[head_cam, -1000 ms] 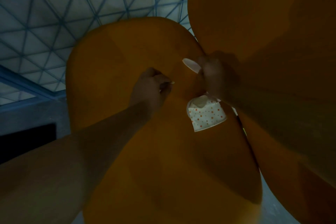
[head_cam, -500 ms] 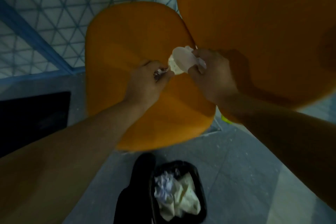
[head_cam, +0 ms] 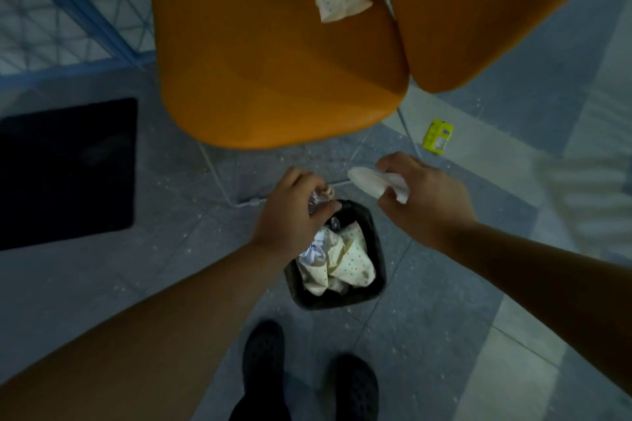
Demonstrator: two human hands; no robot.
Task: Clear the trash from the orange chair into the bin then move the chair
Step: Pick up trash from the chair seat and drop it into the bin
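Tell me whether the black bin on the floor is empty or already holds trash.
Holds trash: the small black bin is filled nearly to its rim with crumpled white paper and cream dotted wrappers.

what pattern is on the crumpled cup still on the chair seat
Small dots on a whitish ground; the crumpled cup shows only in the head view.
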